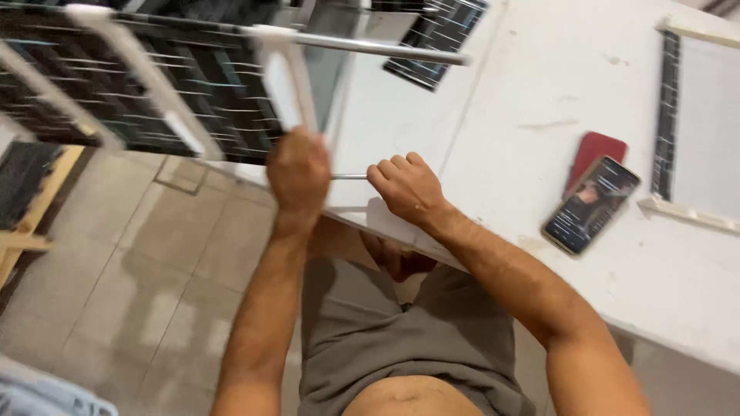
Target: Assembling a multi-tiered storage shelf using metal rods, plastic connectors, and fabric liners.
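White frame bar [287, 85] clenched in my left hand [298, 171]; my right hand [407, 185] fists a thin metal rod [348, 176] at the bench [509, 100] edge.

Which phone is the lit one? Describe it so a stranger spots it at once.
Start at the white table and look right of the right hand. Two flat things lie side by side there, overlapping. The lit phone is the nearer, dark one with a glowing screen; the red one behind it shows no screen.
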